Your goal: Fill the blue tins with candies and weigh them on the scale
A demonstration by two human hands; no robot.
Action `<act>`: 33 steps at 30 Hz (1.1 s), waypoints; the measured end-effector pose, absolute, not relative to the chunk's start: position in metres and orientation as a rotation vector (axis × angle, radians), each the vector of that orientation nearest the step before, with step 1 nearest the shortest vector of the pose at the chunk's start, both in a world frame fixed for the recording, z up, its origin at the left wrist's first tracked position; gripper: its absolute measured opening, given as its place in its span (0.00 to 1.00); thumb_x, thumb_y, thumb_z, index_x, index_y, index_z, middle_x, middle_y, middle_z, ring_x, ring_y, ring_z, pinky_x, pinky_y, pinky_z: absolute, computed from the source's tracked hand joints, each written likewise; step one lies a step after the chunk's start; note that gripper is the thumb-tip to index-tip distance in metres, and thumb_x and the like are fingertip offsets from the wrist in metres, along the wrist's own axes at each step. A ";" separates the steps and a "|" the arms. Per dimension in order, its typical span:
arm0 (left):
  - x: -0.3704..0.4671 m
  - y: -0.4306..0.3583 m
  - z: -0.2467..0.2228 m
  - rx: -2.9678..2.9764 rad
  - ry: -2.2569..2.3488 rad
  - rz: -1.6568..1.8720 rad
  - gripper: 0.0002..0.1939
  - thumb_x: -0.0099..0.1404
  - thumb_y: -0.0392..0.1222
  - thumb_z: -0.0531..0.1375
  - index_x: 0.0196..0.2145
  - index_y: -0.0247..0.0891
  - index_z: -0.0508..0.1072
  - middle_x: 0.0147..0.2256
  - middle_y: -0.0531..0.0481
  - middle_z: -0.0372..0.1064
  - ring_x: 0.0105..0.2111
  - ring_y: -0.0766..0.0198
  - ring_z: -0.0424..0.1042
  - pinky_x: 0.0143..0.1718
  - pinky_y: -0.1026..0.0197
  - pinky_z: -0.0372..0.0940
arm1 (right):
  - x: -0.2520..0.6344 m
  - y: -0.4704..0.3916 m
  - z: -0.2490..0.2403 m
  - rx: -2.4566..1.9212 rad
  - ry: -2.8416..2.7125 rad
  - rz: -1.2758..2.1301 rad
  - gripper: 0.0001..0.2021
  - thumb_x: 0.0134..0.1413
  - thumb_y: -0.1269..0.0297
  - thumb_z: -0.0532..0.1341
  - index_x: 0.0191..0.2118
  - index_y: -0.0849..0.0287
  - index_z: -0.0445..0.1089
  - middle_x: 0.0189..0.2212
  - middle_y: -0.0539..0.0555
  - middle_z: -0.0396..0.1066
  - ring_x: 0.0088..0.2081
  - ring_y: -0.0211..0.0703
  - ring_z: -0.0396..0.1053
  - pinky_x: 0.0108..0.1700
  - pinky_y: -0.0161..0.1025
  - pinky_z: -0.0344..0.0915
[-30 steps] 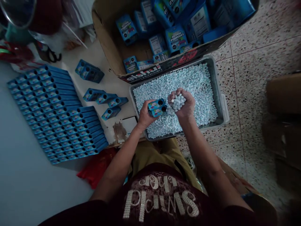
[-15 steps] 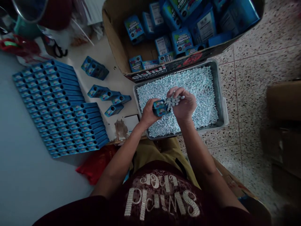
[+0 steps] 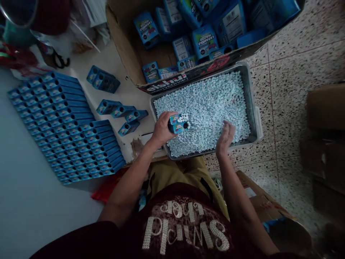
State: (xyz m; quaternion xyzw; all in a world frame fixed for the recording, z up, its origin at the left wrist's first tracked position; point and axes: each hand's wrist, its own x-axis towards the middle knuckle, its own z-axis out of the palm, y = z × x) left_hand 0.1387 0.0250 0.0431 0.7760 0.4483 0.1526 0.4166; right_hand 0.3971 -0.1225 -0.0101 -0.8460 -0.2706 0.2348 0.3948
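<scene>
Two small blue boxes (image 3: pixel 176 124) sit side by side in the left hand (image 3: pixel 163 127), over the left part of a tub of pale pellets. The grip there is closed around them, with their ends showing. White pellets (image 3: pixel 183 117) are heaped at the opening of one; the other shows a dark hole with a pellet or so at its edge, so the pair looks only partly filled. How full they are inside cannot be told. The right hand (image 3: pixel 225 139) is over the tub's near right side, fingers loosely extended, with nothing visible in its grip; whether it touches the pellets is unclear. The loose pellets (image 3: pixel 207 104) spread across most of the clear-rimmed tub (image 3: pixel 258 124), so plenty remain. Beside it on the tabletop (image 3: pixel 124 90) lie a staggered group of blue boxes (image 3: pixel 129 115) and, farther off, another pair (image 3: pixel 104 78). Beyond them rises a large, neat stack (image 3: pixel 81 133), its many round openings facing up; whether those boxes contain pellets cannot be made out. Against the tub's far side, an open carton (image 3: pixel 121 46) contains more blue boxes (image 3: pixel 204 40), jumbled and not in rows. Dark scissor handles (image 3: pixel 60 60) lie past the stack.
</scene>
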 end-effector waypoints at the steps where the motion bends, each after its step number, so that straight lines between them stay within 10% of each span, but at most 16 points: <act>1: 0.135 0.026 0.041 1.972 1.141 0.357 0.38 0.47 0.28 0.73 0.56 0.46 0.73 0.52 0.45 0.76 0.55 0.42 0.75 0.58 0.47 0.71 | 0.389 -0.123 -0.018 -2.223 -0.629 0.516 0.34 0.71 0.34 0.47 0.57 0.55 0.76 0.59 0.68 0.73 0.68 0.66 0.67 0.73 0.74 0.57; 7: 0.137 0.029 0.026 2.165 1.221 0.148 0.36 0.48 0.29 0.74 0.55 0.46 0.74 0.52 0.42 0.75 0.53 0.37 0.73 0.58 0.40 0.67 | 0.340 -0.081 -0.050 -2.193 -0.549 0.376 0.35 0.61 0.37 0.65 0.62 0.59 0.73 0.61 0.70 0.70 0.68 0.65 0.66 0.74 0.70 0.58; 20: 0.157 0.030 0.029 2.176 1.295 0.124 0.36 0.48 0.24 0.71 0.55 0.43 0.76 0.50 0.40 0.74 0.54 0.35 0.71 0.58 0.36 0.67 | 0.301 -0.028 0.004 -1.648 -0.564 0.755 0.26 0.73 0.42 0.48 0.34 0.52 0.73 0.42 0.60 0.81 0.51 0.56 0.79 0.63 0.58 0.70; 33: 0.179 0.024 0.028 1.766 0.856 0.504 0.37 0.49 0.32 0.77 0.56 0.45 0.73 0.54 0.46 0.76 0.56 0.45 0.76 0.58 0.48 0.71 | 0.329 -0.042 0.095 -1.567 -0.685 0.654 0.24 0.78 0.46 0.46 0.39 0.50 0.74 0.50 0.58 0.79 0.59 0.57 0.77 0.68 0.64 0.68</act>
